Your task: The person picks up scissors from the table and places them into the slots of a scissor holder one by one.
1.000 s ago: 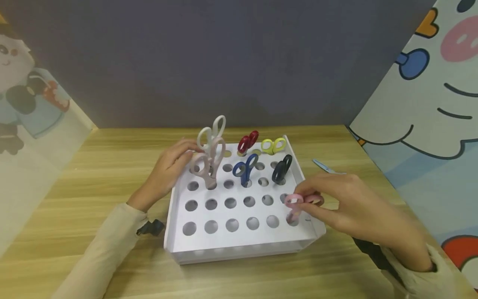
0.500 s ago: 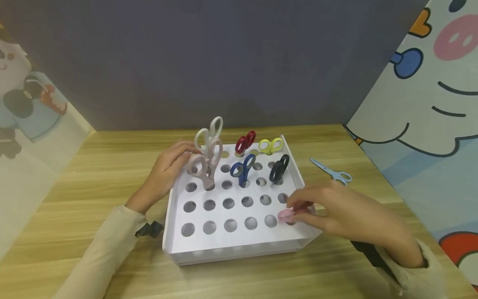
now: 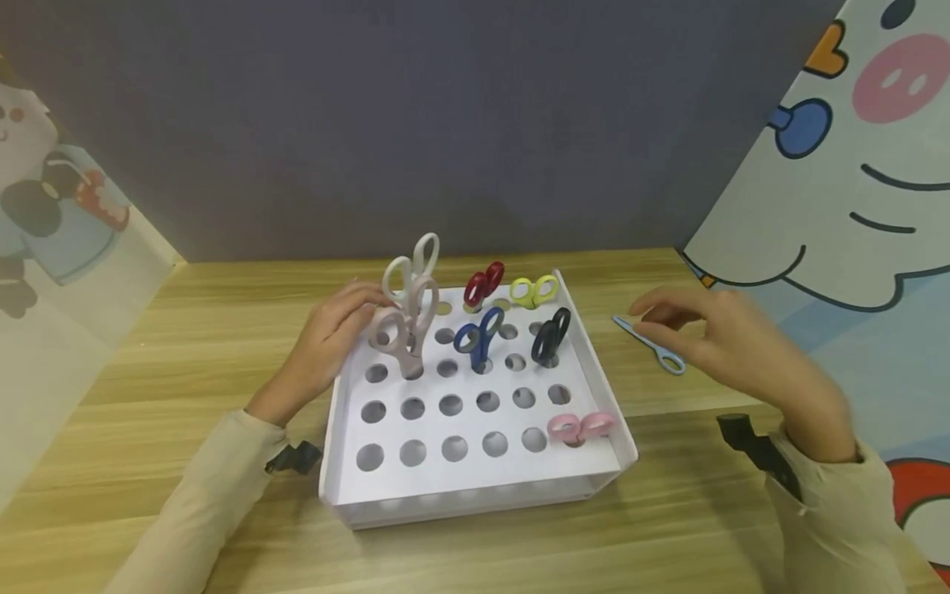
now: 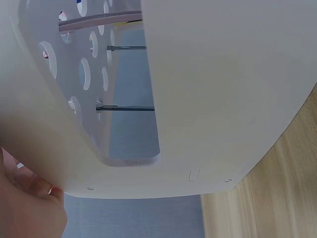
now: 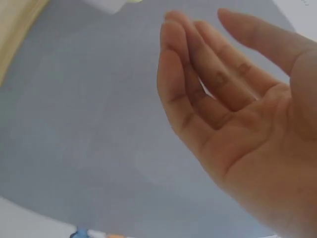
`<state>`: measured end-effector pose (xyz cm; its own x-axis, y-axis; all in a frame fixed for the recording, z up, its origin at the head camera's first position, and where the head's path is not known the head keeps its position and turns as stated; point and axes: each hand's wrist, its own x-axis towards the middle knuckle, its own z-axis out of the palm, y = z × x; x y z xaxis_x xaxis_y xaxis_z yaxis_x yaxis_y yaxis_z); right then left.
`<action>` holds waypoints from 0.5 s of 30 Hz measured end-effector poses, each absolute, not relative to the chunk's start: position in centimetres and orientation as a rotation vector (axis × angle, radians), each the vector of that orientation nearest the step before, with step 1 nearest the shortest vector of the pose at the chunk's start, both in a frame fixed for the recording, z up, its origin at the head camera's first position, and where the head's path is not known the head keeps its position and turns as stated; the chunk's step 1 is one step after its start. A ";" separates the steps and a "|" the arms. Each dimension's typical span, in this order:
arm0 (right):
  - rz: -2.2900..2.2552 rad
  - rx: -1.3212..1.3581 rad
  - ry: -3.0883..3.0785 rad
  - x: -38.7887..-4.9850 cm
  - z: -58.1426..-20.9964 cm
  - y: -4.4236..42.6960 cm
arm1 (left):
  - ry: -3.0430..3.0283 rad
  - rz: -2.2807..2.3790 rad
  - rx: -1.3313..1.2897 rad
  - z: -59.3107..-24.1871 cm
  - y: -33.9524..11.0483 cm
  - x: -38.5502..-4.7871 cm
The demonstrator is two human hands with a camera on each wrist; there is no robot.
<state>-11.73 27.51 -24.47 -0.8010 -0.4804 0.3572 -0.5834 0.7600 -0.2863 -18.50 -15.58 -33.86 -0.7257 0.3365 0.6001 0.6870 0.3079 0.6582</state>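
Observation:
A white rack (image 3: pixel 475 472) with rows of round holes stands on the wooden table. My left hand (image 3: pixel 330 330) holds its rear left edge; in the left wrist view part of that hand (image 4: pixel 32 210) shows against the side panel. Pink scissors (image 3: pixel 580 429) stand in the front right hole, handles up. My right hand (image 3: pixel 723 334), with loosely bent fingers, hovers near light blue scissors (image 3: pixel 659 350) lying on the table to the rack's right. Nothing is between its fingers. In the right wrist view the palm of this hand (image 5: pixel 233 124) shows bare.
White (image 3: pixel 411 272), pale pink (image 3: pixel 408 363), red (image 3: pixel 476 290), yellow (image 3: pixel 532 297), blue (image 3: pixel 478 355) and black scissors (image 3: pixel 545 342) stand in the rack. A dark grey panel (image 3: pixel 430 132) rises behind the table. Cartoon-printed walls (image 3: pixel 839 264) flank it.
My right hand pushed the pink scissors down into the front right hole and let them go. It then moved right and back, to the light blue scissors. My left hand stayed on the rack.

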 end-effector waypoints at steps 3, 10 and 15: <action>0.505 0.756 -2.752 -13.1 -25.1 28.5 | -2.230 -1.396 -0.912 -33.9 -15.6 -18.5; 0.480 0.550 -2.998 -16.0 -26.8 31.0 | -2.227 -1.384 -0.911 -33.9 -15.7 -18.5; 0.451 0.452 -3.147 -18.0 -28.7 33.3 | -2.225 -1.378 -0.921 -34.0 -15.6 -18.6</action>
